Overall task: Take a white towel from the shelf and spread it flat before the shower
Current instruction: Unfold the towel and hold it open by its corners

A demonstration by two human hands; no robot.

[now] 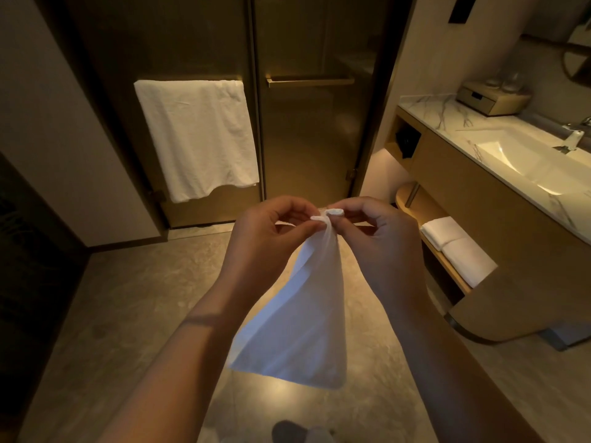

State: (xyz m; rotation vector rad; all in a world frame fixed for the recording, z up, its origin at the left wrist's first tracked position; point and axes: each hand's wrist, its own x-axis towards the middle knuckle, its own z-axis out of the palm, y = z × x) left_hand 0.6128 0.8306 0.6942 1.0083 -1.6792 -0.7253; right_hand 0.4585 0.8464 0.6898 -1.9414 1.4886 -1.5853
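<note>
A white towel point(297, 321) hangs in the air in front of me, still partly folded and bunched at its top. My left hand point(268, 241) and my right hand point(380, 244) both pinch that top edge, fingertips almost touching. The towel's lower corner dangles above the floor. Straight ahead stands the shower with its dark glass doors point(313, 123). On the low shelf point(454, 273) under the vanity at the right lie two more folded white towels point(457, 247).
A large white towel point(198, 139) hangs on the left shower door's bar. The vanity with marble top and sink point(524, 155) runs along the right. A small box point(492, 99) sits on the counter. Stone floor point(144, 314) lies before the shower. A dark wall stands at the left.
</note>
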